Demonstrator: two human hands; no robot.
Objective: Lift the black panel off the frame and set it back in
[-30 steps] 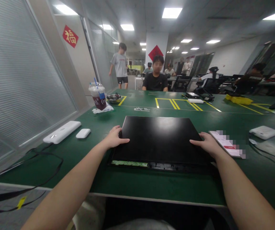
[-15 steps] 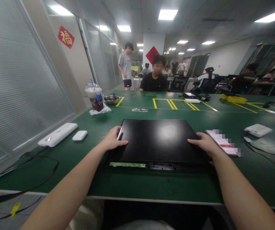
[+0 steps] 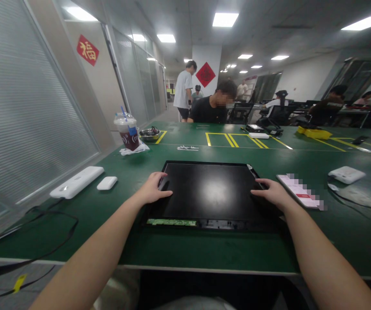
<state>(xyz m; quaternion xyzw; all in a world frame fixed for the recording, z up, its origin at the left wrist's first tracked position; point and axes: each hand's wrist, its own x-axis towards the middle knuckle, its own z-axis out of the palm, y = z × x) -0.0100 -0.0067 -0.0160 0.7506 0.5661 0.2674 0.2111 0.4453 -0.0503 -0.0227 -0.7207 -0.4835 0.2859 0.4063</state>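
A black display panel lies flat in front of me, its screen side up, with a bright reflection on it. Along its near edge runs a green circuit strip. My left hand grips the panel's left edge, the thumb over the screen and the fingers at the side. At the right edge my right hand does the same, thumb over the surface. A black frame border shows around the panel, with a small pale patch at its far right corner.
On the green table stand a drink cup, a metal bowl, a white power bank, a white case, a phone, a white device and a yellow item. A person sits opposite.
The panel has shifted slightly toward me within its frame, and more of the far border and right corner shows. The seated person has leaned over; a standing person has moved right.
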